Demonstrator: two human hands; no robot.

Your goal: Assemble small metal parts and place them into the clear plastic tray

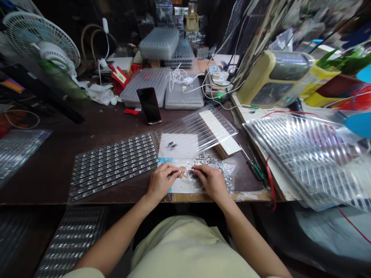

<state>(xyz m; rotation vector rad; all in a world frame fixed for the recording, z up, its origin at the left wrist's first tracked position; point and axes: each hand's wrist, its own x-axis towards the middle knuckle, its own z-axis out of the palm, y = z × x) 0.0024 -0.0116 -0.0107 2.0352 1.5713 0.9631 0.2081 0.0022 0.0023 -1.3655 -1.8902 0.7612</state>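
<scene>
My left hand [162, 179] is closed in a pinch on a small metal part [179, 171] over the white work surface. Beside it, my right hand [211, 180] pinches another small metal part [191, 171] at the edge of a clear plastic bag [230, 173] with a heap of small shiny metal pieces [207, 159]. The parts are too small to name more exactly. Two small dark-and-silver parts [173, 146] lie on a white sheet [185, 141] just beyond my hands. To the left, a clear tray [116, 164] holds rows of similar parts.
A phone [149, 105] stands upright at the back. A ribbed clear tray [188, 129] and a white strip [220, 133] lie behind the bag. A green-handled screwdriver [256, 170] rests at right, near stacked trays [307, 154]. A fan [43, 38] stands at far left.
</scene>
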